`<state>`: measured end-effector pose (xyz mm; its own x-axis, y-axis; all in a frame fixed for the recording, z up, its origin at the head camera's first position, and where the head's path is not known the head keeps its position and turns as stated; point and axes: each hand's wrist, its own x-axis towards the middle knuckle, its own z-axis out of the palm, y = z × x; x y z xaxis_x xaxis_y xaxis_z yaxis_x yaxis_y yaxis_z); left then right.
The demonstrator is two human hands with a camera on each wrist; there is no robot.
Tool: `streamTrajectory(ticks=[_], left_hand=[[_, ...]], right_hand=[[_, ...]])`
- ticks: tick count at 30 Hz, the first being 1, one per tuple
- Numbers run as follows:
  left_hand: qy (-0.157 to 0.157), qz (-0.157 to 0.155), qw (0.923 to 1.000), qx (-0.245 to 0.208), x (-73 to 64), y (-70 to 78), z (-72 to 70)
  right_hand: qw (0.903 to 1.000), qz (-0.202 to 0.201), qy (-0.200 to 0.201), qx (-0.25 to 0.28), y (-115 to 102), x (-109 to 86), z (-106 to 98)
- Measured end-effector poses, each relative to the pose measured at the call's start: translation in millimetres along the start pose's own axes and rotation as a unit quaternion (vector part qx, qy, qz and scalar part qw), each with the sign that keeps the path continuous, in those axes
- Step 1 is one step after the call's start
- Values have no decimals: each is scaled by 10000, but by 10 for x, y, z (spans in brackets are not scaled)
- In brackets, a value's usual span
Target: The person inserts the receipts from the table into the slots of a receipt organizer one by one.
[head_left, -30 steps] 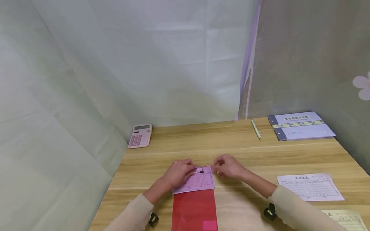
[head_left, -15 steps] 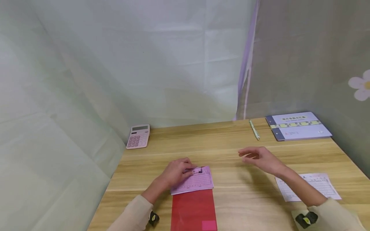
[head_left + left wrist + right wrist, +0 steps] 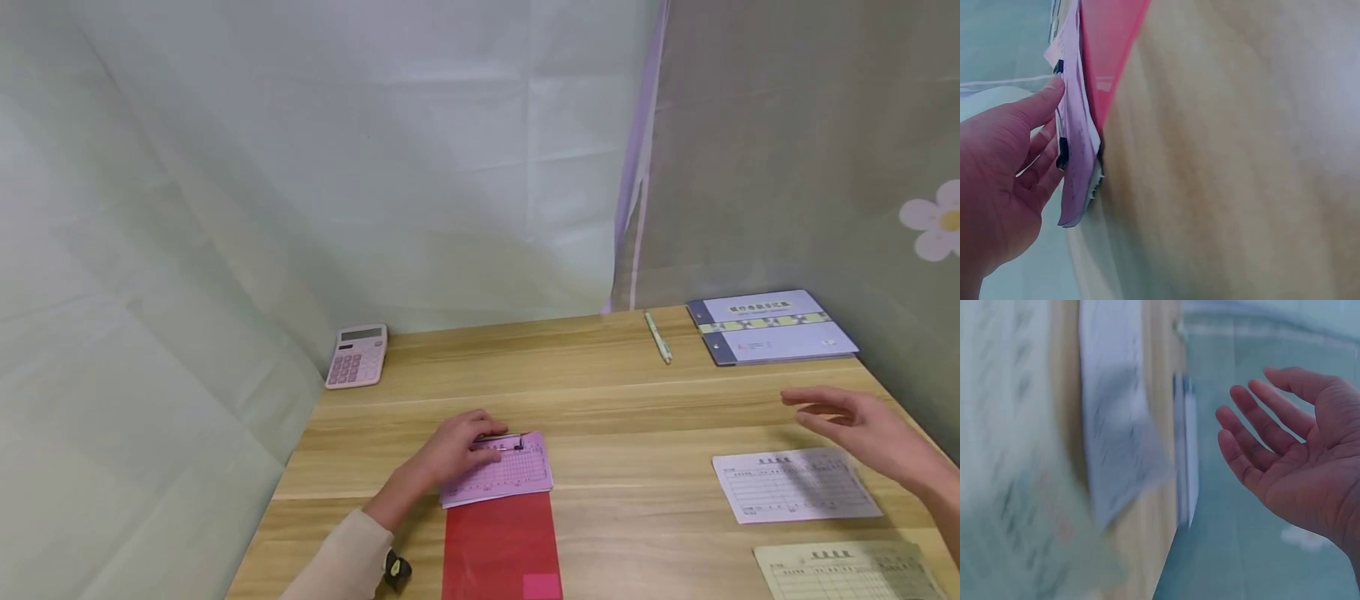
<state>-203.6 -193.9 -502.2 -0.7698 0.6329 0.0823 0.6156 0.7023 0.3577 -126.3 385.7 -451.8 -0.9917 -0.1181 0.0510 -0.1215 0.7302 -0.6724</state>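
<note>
My left hand is at the top of a red folder, over a stack of pink printed slips. Its thumb and fingers hold a metal clip with black ends, which lies across the slips' top edge. In the left wrist view, thumb and fingertips meet this clip while the slips stand out beneath. My right hand hovers at the right, above the far edge of a white form. Nothing is in its spread, slightly bent fingers, as the right wrist view shows.
A yellowish form lies nearer than the white one, at the right front. Along the back of the wooden table are a pink calculator, a pen and a bound ledger. Cloth curtains rise behind.
My right hand has left the corner of the pink slips and travelled right, over the white form. The left hand stays at the clip.
</note>
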Motion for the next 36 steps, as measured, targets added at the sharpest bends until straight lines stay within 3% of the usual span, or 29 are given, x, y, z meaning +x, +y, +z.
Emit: streamTrajectory(ticks=[7,14,27,36], left_hand=[[241,-99,9982,-545,-45,-46,38],[435,-103,9969,-645,-74,-78,69],[332,116,9992,-189,-46,-76,66],[289,56,9993,-242,-31,-78,90]], right_hand=[[9988,181,328,-305,509,-219,-73],[9976,191,391,-540,774,-276,13],[9954,587,470,-588,780,-239,90],[9927,598,682,-794,759,-231,113]])
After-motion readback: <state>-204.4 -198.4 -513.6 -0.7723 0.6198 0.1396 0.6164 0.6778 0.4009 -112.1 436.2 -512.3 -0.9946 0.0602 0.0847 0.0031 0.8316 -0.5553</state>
